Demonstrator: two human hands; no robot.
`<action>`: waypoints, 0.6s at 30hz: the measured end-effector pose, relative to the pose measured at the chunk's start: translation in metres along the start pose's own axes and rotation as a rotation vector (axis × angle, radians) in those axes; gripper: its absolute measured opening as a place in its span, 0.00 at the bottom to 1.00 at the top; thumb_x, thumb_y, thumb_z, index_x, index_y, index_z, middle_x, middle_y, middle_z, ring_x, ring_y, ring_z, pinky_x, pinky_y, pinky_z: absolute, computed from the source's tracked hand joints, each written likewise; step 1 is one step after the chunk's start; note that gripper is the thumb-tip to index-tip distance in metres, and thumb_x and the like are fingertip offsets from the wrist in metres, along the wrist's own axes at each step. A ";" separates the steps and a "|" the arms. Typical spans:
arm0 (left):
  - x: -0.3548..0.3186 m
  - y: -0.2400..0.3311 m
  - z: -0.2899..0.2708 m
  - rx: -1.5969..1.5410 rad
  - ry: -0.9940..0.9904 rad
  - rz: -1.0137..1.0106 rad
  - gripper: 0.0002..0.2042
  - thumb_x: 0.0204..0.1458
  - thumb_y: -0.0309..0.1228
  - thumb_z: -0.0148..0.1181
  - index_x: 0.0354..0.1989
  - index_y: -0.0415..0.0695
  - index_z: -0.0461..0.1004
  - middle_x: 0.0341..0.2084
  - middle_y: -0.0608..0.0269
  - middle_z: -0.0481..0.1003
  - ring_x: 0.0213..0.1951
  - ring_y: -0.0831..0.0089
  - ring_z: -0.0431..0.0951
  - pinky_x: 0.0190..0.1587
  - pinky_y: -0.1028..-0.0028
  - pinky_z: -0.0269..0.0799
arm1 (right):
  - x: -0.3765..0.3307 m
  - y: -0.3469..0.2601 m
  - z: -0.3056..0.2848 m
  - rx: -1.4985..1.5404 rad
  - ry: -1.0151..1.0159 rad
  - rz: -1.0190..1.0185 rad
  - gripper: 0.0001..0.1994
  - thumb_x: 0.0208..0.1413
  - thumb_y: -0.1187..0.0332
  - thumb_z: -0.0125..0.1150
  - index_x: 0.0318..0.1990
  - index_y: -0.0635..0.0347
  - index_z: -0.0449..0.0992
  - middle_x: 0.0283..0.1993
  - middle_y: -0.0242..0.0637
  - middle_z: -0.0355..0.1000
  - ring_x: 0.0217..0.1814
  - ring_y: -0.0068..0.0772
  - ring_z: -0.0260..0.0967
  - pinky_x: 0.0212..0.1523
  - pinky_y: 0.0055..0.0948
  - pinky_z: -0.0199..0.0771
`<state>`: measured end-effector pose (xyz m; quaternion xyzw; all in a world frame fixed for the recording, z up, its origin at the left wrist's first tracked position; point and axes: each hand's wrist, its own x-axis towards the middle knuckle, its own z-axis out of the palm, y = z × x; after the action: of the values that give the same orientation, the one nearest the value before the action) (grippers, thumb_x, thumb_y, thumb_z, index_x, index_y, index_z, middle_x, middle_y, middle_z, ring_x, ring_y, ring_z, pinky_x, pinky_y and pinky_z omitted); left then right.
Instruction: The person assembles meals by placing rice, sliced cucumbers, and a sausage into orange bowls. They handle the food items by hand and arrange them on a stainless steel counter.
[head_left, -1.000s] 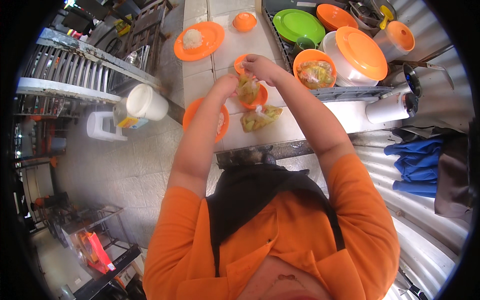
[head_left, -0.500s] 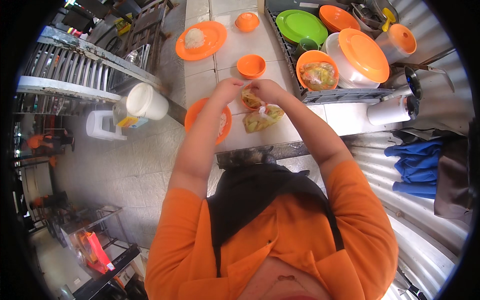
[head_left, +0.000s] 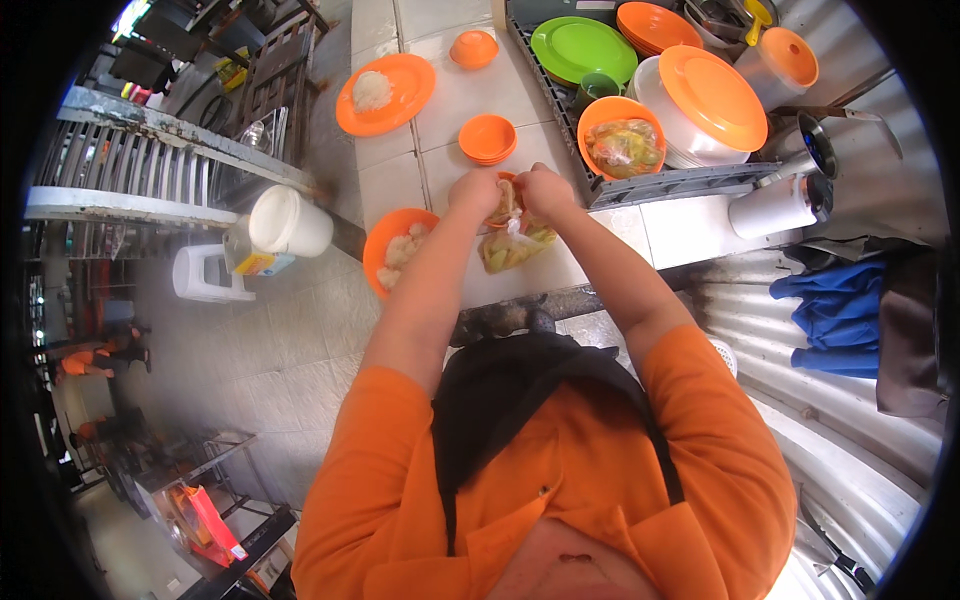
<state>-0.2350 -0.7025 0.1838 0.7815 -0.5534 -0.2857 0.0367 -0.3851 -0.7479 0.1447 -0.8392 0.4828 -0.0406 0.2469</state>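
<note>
My left hand (head_left: 478, 194) and my right hand (head_left: 548, 193) are over the counter, on either side of a small orange bowl (head_left: 508, 179) with pale yellow-brown food in it. The fingers of both hands are curled closed at the bowl's rim; what lies between the fingertips is hidden. Just nearer to me lies a clear plastic bag (head_left: 518, 248) of sliced yellow-green food, its mouth gathered up. Beyond my hands stands a small stack of orange bowls (head_left: 487, 138). By my left forearm is a wider orange bowl (head_left: 375, 250) holding white rice (head_left: 402, 248).
At the far left an orange plate (head_left: 412, 92) bears a rice mound, beside a small upturned orange bowl (head_left: 473, 49). A dark crate (head_left: 690, 183) of dishes and a bagged-food bowl (head_left: 592, 112) borders the right, with a white canister (head_left: 772, 212) nearby. A white bucket (head_left: 290, 222) stands left.
My left hand has moved right, up to the small bowl's rim. My right hand has shifted slightly right and nearer. The view has moved a little, and more of the rice bowl shows.
</note>
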 end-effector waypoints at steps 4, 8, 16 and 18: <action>0.001 -0.009 0.005 -0.101 0.116 0.044 0.12 0.55 0.35 0.56 0.42 0.42 0.77 0.36 0.51 0.79 0.39 0.55 0.78 0.43 0.61 0.72 | 0.004 -0.001 0.010 0.002 0.045 -0.038 0.12 0.54 0.64 0.56 0.44 0.43 0.81 0.44 0.37 0.71 0.46 0.41 0.72 0.45 0.38 0.73; 0.012 -0.026 0.022 -0.356 0.135 0.044 0.10 0.57 0.31 0.53 0.42 0.40 0.76 0.37 0.51 0.78 0.38 0.58 0.78 0.43 0.62 0.72 | 0.008 -0.005 0.009 0.012 0.020 -0.037 0.11 0.53 0.65 0.57 0.42 0.45 0.81 0.44 0.37 0.71 0.47 0.41 0.72 0.45 0.38 0.73; 0.008 -0.029 0.019 -0.710 0.029 -0.027 0.10 0.61 0.30 0.51 0.44 0.40 0.75 0.35 0.61 0.77 0.37 0.74 0.76 0.41 0.75 0.73 | 0.014 -0.007 -0.018 0.089 0.056 -0.086 0.07 0.53 0.66 0.56 0.37 0.50 0.80 0.44 0.38 0.72 0.48 0.43 0.72 0.45 0.39 0.73; -0.002 -0.018 0.010 -0.797 -0.026 -0.041 0.09 0.60 0.30 0.51 0.44 0.40 0.74 0.35 0.62 0.77 0.36 0.74 0.76 0.41 0.75 0.73 | 0.022 -0.003 -0.025 0.056 0.051 -0.134 0.08 0.54 0.66 0.55 0.37 0.52 0.79 0.42 0.41 0.74 0.46 0.44 0.73 0.45 0.40 0.73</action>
<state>-0.2246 -0.6909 0.1699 0.7132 -0.3839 -0.4885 0.3245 -0.3790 -0.7743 0.1643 -0.8612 0.4302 -0.0919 0.2548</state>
